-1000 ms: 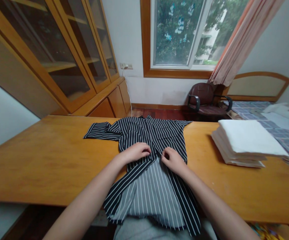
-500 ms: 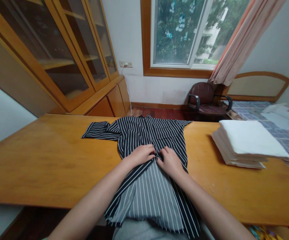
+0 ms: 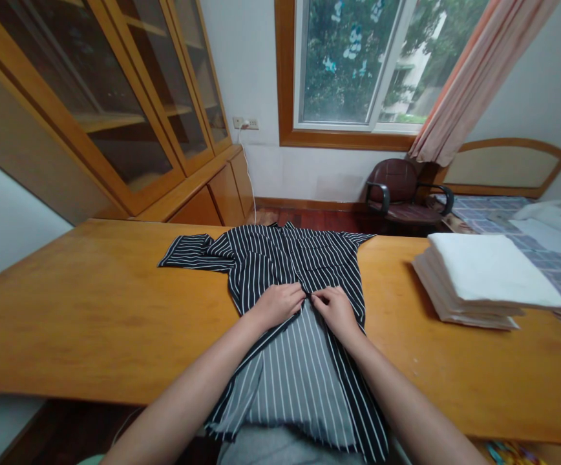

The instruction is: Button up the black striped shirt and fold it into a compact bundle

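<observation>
A black shirt with white stripes lies on the wooden table, collar at the far edge and one sleeve stretched to the left. Below my hands its front parts, baring the grey striped inside of the back. My left hand is closed on the left front edge where the opening begins. Across from it, my right hand pinches the right front edge between thumb and forefinger. The fingertips nearly meet, and any button between them is too small to make out. The hem hangs over the near table edge.
A stack of white folded cloth or padding sits on the table at the right. Beyond the table are a brown office chair, a bed and a glass-fronted cabinet. Colourful items show in an open drawer at lower right.
Both hands have shifted slightly, the right one a little to the right with its thumb and forefinger drawn closer together. The shirt lies almost as before.
</observation>
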`<action>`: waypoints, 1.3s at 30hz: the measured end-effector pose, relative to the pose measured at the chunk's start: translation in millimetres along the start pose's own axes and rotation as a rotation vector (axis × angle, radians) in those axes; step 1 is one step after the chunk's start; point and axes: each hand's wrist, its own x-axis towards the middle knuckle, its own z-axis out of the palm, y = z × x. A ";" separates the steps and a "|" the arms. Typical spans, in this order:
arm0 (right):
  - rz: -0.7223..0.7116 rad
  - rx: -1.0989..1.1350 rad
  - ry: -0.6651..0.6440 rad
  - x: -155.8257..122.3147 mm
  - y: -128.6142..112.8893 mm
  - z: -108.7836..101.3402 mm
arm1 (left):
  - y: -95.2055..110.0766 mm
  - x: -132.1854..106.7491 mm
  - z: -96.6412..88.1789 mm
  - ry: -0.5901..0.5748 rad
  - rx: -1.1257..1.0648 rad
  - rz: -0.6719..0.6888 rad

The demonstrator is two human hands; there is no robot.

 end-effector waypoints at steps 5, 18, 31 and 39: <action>0.029 0.116 0.010 1.5 2.7 -1.3 | 4.3 5.0 -14.4 0.071 0.020 0.029; 0.127 0.357 0.095 -0.9 6.4 -4.3 | 11.8 11.3 1.5 0.156 0.048 0.027; 0.058 0.354 0.058 -1.6 -0.7 -7.5 | 11.1 5.1 10.1 0.171 0.069 0.036; 0.047 0.344 0.061 -1.3 -0.8 -6.6 | 9.5 2.9 12.5 0.217 0.074 0.051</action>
